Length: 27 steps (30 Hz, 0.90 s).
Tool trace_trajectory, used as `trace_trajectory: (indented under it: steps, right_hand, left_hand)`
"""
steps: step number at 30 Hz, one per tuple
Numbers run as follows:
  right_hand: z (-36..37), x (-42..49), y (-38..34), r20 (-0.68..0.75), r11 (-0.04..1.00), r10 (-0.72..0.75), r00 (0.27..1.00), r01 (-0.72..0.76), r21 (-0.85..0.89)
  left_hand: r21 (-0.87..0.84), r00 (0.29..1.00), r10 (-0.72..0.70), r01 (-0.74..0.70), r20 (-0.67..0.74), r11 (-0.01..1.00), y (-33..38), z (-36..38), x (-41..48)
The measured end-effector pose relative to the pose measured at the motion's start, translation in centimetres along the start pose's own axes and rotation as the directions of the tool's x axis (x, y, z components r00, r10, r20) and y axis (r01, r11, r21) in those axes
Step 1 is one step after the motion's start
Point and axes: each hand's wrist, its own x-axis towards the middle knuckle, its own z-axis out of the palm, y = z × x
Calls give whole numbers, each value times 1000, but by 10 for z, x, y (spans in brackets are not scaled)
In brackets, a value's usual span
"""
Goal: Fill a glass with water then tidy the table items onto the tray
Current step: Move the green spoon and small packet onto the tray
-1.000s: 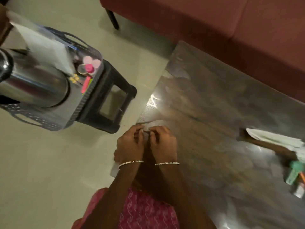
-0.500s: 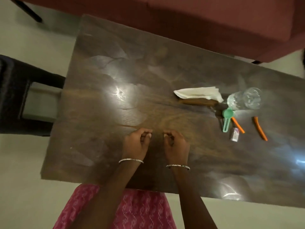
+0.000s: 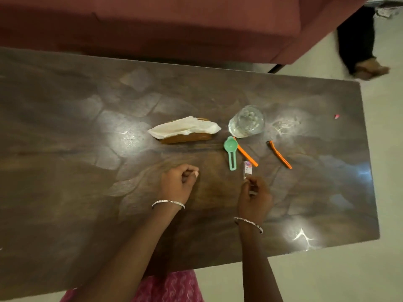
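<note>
Dark wooden table (image 3: 65,149) beside a maroon sofa (image 3: 174,25): the glass (image 3: 246,124) is standing apparently filled, with napkin holder (image 3: 185,132), green scoop (image 3: 230,152) and orange sticks (image 3: 279,155) lying beside it, awaiting tidying. The right hand (image 3: 254,197) is pinching the small packet (image 3: 248,167); the left hand (image 3: 178,182) is resting clenched, seemingly empty. No tray is showing.

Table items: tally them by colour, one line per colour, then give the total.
Orange: 2, the orange sticks
Green: 1, the green scoop
White: 2, the napkins and the small packet
Brown: 1, the wooden holder
Clear: 1, the glass
Red: 1, the red scrap
Total: 8
</note>
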Motion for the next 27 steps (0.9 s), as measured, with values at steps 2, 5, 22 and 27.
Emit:
trace_trajectory:
  steps: [2,5,22,27]
  right_hand:
    - [-4,21,5,-61,998,56,997,-56,2]
    - [-2,44,9,-36,989,150,988,-150,-4]
    - [25,57,28,168,945,316,934,-294,-140]
    - [14,17,25,166,953,304,938,-301,-43]
  left_hand:
    - [22,1000,4,-4,25,1000,16,18,12]
    - [57,999,-41,39,32,998,31,46,29]
    - [79,934,-338,348,-118,934,40,119,73]
    - [-60,965,-260,258,-21,964,23,91,50]
